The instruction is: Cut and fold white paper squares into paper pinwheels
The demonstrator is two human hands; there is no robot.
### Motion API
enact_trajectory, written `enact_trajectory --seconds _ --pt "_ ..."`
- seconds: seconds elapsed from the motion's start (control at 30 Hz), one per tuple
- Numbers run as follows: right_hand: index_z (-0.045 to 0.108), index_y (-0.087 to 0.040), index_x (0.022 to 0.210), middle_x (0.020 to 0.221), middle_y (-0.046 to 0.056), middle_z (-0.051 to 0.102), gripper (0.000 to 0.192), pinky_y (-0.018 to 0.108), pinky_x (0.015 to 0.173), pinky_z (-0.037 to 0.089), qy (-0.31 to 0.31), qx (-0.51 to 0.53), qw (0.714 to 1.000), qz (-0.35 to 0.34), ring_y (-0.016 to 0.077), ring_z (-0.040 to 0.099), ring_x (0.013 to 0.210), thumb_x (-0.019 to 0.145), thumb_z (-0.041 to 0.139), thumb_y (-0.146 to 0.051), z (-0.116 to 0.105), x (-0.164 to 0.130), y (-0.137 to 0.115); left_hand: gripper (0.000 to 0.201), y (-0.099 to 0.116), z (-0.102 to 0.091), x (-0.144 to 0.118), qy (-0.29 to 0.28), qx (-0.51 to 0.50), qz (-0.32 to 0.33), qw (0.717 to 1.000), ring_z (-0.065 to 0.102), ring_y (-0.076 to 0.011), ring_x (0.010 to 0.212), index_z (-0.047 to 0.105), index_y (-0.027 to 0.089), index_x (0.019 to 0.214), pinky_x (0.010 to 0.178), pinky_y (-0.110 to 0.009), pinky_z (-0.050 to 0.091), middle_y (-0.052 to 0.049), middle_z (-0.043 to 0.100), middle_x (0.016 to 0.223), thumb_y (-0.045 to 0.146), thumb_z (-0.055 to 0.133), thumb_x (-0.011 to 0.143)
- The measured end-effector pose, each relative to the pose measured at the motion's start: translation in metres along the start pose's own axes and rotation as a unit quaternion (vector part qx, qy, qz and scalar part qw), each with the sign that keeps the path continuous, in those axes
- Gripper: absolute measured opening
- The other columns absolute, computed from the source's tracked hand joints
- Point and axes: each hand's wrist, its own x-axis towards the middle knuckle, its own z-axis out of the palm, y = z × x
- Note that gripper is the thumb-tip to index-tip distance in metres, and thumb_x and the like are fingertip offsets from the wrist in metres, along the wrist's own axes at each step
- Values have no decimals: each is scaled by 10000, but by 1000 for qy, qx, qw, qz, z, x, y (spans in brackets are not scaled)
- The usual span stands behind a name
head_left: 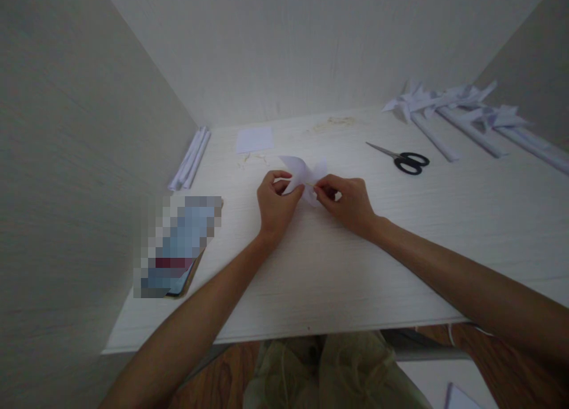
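Note:
My left hand [278, 204] is closed on a white paper pinwheel [302, 169], pinching it near its middle with thumb and fingers. Curved paper blades stick out beyond the fingertips. A thin yellowish stick [310, 185] is pinched in my right hand [344, 198], its tip at the centre of the pinwheel. Whether the stick goes through the paper I cannot tell. Both hands are just above the middle of the white table [311, 278].
Black-handled scissors [409, 162] lie to the right. Several paper pinwheels on rolled sticks [471, 133] lie at the back right. Rolled paper tubes [191, 159], a square paper sheet [255, 140] and thin yellowish scraps [335, 122] lie behind. A blurred phone [186, 246] is at left.

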Motion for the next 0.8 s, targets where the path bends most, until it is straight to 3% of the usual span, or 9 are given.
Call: enact_trajectory --seconds 0.23,0.43,0.67,0.8 --pt "572 -141 715 556 13 607 157 210 511 369 -21 9 999 32 96 533 486 795 481 -241 0 1 2 248 2 1 -2 6 27 31 999 593 -96 525 472 195 741 453 -169 407 61 586 558 87 625 579" --pt "560 -150 685 565 10 593 170 213 532 359 -17 -34 999 -12 96 521 508 801 472 -240 -2 -1 0 245 2 2 -3 3 38 37 999 598 -103 534 477 190 750 466 -175 416 58 581 557 80 619 584" --pt "533 -150 633 521 11 579 286 219 510 329 -64 -51 996 41 99 513 467 840 430 -319 -1 1 0 245 1 1 -3 8 45 47 998 611 -114 569 483 187 753 488 -184 431 44 598 587 83 624 582" --pt "542 -146 645 531 14 578 270 218 508 320 -45 -62 997 29 94 493 470 831 458 -323 -1 2 1 246 0 1 -3 7 52 57 997 612 -112 569 487 191 755 495 -186 437 45 606 597 87 628 582"
